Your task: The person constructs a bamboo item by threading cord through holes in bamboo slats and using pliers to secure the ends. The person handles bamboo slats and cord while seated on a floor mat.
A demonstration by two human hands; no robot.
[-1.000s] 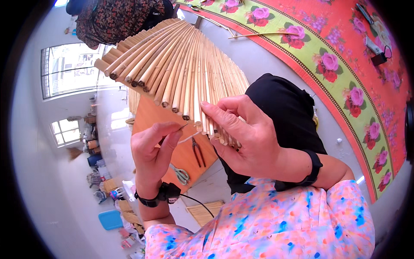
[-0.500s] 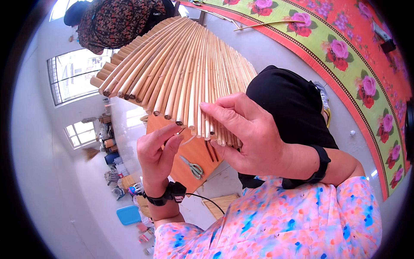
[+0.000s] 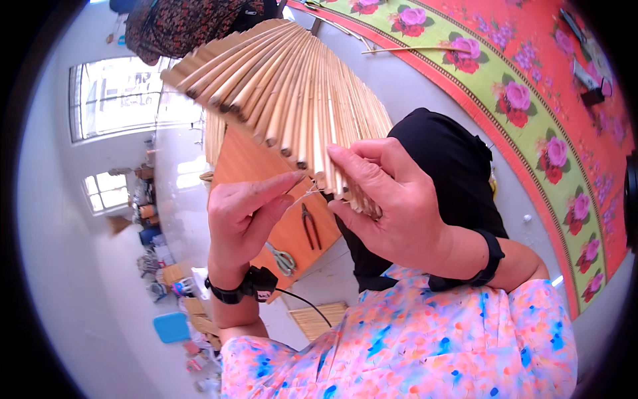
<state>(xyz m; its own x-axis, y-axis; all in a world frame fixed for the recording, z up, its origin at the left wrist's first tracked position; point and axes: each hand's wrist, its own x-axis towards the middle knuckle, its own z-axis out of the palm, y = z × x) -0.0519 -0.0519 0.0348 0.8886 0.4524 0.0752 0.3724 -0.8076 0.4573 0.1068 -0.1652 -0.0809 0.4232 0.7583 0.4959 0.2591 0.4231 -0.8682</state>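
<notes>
A curved mat of pale reed sticks (image 3: 286, 86) spreads across the upper middle, with dark and pale cut ends along its lower edge. My right hand (image 3: 392, 199) is closed on the right end of that edge, thumb and fingers gripping the sticks. Just left of it, my left hand (image 3: 249, 213) pinches a thin pale cord (image 3: 304, 194) below the stick ends, its forefinger reaching up to them. Beneath lies an orange wooden board (image 3: 239, 156) with pliers (image 3: 309, 226) and green-handled scissors (image 3: 282, 261). Any needle at my fingertips is too small to make out.
Black-clad legs (image 3: 442, 153) are behind my right hand. A floral cloth (image 3: 525, 80) with loose sticks and tools covers the right. Another person's dark floral garment (image 3: 186, 26) is at the top. Piled items (image 3: 159, 279) line the left wall; a small reed mat (image 3: 316, 319) lies low behind my arms.
My left forefinger has stretched further right and up toward the stick ends, with more cord showing at the fingertips. My right hand keeps its grip; the mat and view have shifted slightly.
</notes>
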